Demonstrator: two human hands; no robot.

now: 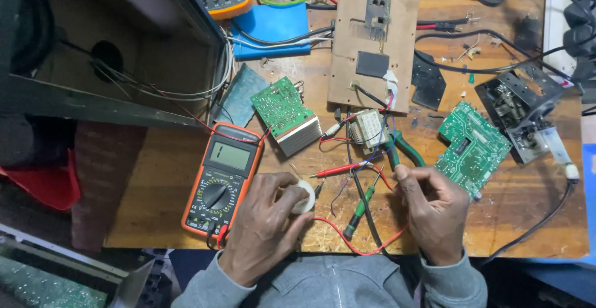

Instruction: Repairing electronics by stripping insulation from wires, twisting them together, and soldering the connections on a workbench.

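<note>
Cluttered with electronics, a scarred wooden bench [534, 221] is seen from above. The left hand [264, 221] is curled around a small white roll [304, 196], apparently tape or solder, and grips it just beside an orange multimeter [222, 181]. The right hand [434, 212] is closed with thumb and fingertips pinched together, seemingly on a thin wire; what exactly is held cannot be told.

Between the two hands lie a red probe [338, 170], pointing left to right with its tip toward the left hand, and a green screwdriver [360, 212], angled away from the body. The probe is nearer the left hand. Beyond them sit a small transformer [367, 128], green-handled pliers [406, 149] and two green circuit boards [475, 146].
</note>
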